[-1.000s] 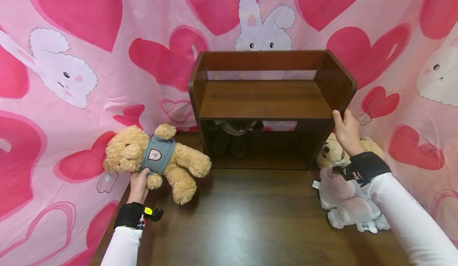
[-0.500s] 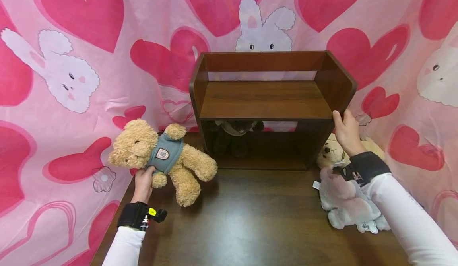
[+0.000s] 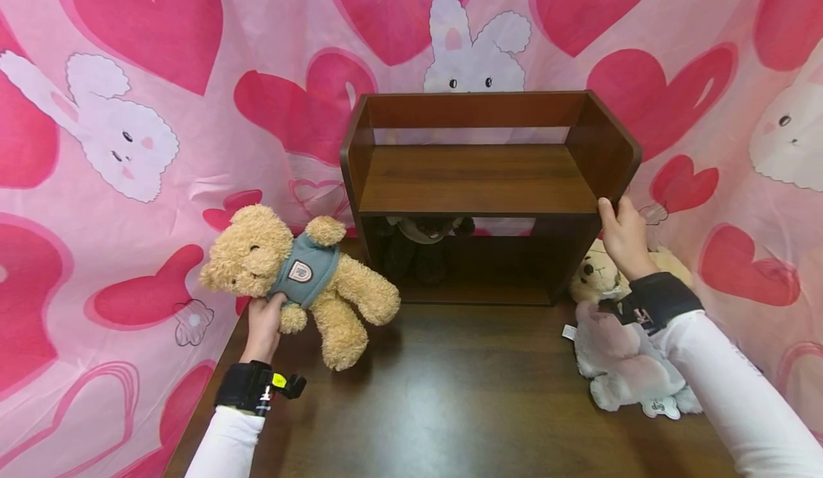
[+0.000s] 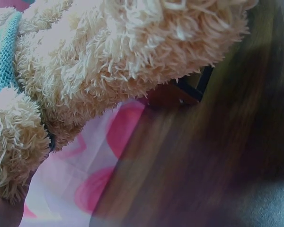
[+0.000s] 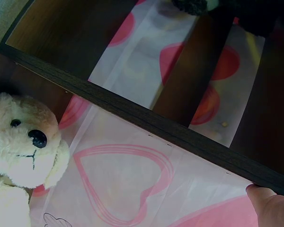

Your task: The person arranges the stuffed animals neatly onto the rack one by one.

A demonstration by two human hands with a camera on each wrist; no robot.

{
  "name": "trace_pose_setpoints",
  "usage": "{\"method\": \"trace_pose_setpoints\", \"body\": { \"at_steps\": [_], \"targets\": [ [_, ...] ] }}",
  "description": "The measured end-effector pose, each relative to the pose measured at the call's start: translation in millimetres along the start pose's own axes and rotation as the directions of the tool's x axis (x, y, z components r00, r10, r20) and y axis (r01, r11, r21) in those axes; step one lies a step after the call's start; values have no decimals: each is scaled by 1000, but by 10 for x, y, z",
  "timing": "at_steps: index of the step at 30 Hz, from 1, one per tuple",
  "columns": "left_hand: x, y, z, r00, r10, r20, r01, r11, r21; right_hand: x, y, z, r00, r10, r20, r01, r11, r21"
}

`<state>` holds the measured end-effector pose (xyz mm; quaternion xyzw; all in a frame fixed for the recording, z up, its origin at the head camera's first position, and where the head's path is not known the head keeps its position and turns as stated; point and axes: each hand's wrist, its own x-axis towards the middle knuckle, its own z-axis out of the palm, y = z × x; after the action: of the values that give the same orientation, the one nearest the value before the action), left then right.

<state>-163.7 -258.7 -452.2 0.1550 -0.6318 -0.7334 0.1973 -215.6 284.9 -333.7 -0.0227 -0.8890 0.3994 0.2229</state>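
My left hand (image 3: 262,329) grips a tan teddy bear (image 3: 251,246) in a blue-grey sweater (image 3: 307,267) by its side, under one arm. The bear lies tilted sideways, head to the left and legs toward the shelf. In the left wrist view its curly fur (image 4: 109,52) fills the upper part, and only a sliver of the hand shows. My right hand (image 3: 624,239) holds the right side panel of a dark brown wooden shelf (image 3: 476,178). Its thumb (image 5: 267,203) lies at the panel's edge in the right wrist view; the other fingers are mostly hidden.
A dark plush toy (image 3: 424,249) sits inside the lower compartment at the left. Right of the shelf, a cream plush dog (image 3: 594,271) and a grey-pink plush toy (image 3: 624,360) lie partly behind my right forearm. Pink heart-print cloth (image 3: 283,21) surrounds the brown tabletop (image 3: 437,392).
My left hand has moved the teddy bear to the right, closer to the shelf, with its head rising a little. My right hand stays on the side panel.
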Motion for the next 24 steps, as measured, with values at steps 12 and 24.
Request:
{"method": "trace_pose_setpoints", "body": {
  "at_steps": [12,24],
  "targets": [
    [-81,112,113,998,49,42,-51,997,60,11,5,-7,1000,-7,9,7,1000,-8],
    [-186,162,234,994,44,95,-55,992,114,0,5,6,1000,-5,3,5,1000,-2]
  ]
}}
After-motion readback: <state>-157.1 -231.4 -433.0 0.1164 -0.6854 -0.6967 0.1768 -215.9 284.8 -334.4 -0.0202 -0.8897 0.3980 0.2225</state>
